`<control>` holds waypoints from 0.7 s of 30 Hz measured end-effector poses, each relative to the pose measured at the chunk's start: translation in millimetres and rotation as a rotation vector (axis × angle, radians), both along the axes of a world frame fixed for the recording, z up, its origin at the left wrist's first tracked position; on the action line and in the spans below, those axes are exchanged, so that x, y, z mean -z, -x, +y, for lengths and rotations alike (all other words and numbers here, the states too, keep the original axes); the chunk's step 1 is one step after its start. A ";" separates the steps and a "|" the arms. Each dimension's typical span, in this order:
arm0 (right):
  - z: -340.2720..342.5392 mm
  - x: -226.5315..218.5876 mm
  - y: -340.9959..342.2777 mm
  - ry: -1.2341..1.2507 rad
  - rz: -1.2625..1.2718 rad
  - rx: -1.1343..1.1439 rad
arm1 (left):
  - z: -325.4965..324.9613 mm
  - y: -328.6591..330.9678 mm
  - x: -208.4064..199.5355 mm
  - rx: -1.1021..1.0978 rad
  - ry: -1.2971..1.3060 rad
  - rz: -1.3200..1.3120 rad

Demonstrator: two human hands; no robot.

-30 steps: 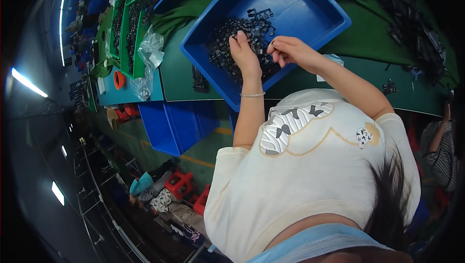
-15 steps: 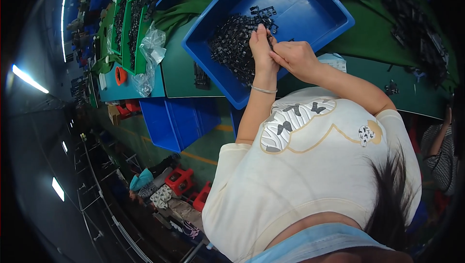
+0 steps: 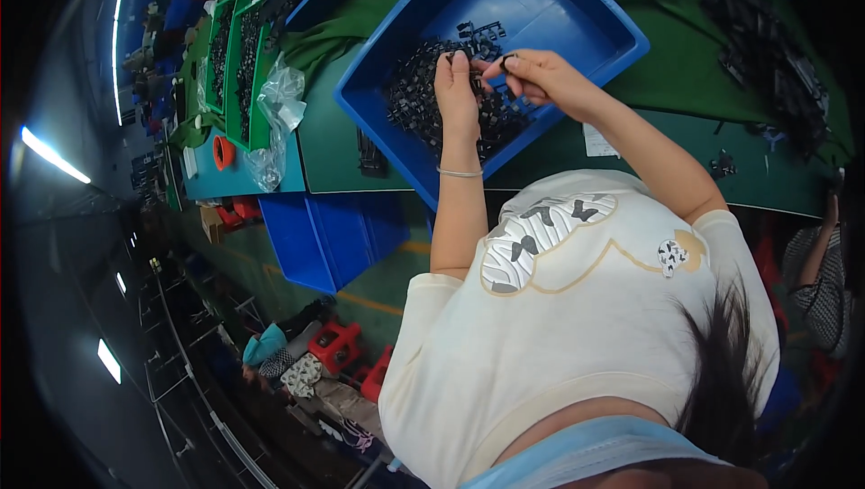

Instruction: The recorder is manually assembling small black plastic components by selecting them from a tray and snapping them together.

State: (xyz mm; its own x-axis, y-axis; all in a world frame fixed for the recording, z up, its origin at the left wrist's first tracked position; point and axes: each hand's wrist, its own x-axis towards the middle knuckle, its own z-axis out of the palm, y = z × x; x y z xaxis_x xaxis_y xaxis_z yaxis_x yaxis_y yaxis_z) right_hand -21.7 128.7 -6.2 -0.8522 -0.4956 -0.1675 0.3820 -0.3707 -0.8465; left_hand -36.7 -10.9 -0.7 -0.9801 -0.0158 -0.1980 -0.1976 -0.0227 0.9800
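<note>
Across a dark green counter [image 3: 335,157], partly covered with green cloth [image 3: 662,52], stands a blue bin [image 3: 541,2] with a heap of small black parts [image 3: 416,83] at its near left. The left hand [image 3: 459,97] is above the heap, parts visible on both sides; whether it is closed on anything I cannot tell. Just beside it, the right hand [image 3: 550,82] pinches a small dark piece [image 3: 508,61] between thumb and fingers.
</note>
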 end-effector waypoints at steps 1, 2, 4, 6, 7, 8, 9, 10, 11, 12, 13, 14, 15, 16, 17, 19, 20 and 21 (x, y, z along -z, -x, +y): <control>-0.3 3.2 1.5 0.001 -0.002 0.000 | -1.8 -0.8 3.1 0.037 0.018 0.043; -1.6 5.2 4.0 -0.104 0.062 0.037 | -2.7 -1.7 2.1 0.033 0.019 0.045; -2.5 6.3 5.0 -0.207 0.128 0.071 | -3.6 -7.0 -2.5 0.068 0.029 0.055; -2.1 7.2 4.3 -0.280 0.243 0.015 | -3.7 -12.1 -8.4 0.070 0.065 0.078; -1.7 6.6 3.1 -0.278 0.243 0.011 | -3.7 -13.4 -9.7 0.084 0.071 0.088; -1.2 4.8 -0.1 -0.268 0.247 0.012 | -3.5 -16.3 -12.3 0.081 0.070 0.072; -0.7 4.1 -2.8 -0.257 0.250 0.014 | -4.4 -19.1 -13.9 0.077 0.070 0.071; -0.3 5.3 -5.1 -0.250 0.263 0.008 | -5.3 -21.9 -15.2 0.109 0.086 0.060; 1.0 6.4 -6.5 -0.251 0.261 0.007 | -5.6 -24.1 -16.0 0.142 0.101 0.049; 2.6 7.2 -7.9 -0.190 0.244 -0.025 | -6.2 -26.0 -17.8 0.160 0.159 0.051; 3.8 7.2 -9.6 -0.129 0.227 -0.056 | -4.1 -29.1 -20.9 0.186 0.273 0.078; 5.0 -1.8 -13.3 -0.156 0.197 -0.051 | -2.0 -32.4 -24.5 0.211 0.388 0.104; 6.7 -3.5 -13.8 -0.157 0.194 -0.050 | 0.0 -35.3 -26.5 0.231 0.420 0.130; 8.1 -4.3 -14.5 -0.217 0.139 -0.084 | 0.4 -37.5 -27.7 0.273 0.447 0.133; 9.0 -5.5 -15.4 -0.275 0.086 -0.118 | 0.4 -39.6 -29.0 0.315 0.475 0.137; 8.9 -7.3 -23.4 -0.336 0.213 -0.062 | -0.6 -42.7 -28.9 0.394 0.306 -0.023; 8.4 -9.0 -26.6 -0.353 0.265 -0.066 | -3.3 -45.0 -28.0 0.441 0.212 -0.107; 10.4 -17.6 -32.4 -0.329 0.241 -0.068 | -3.6 -50.1 -27.5 0.485 0.108 -0.181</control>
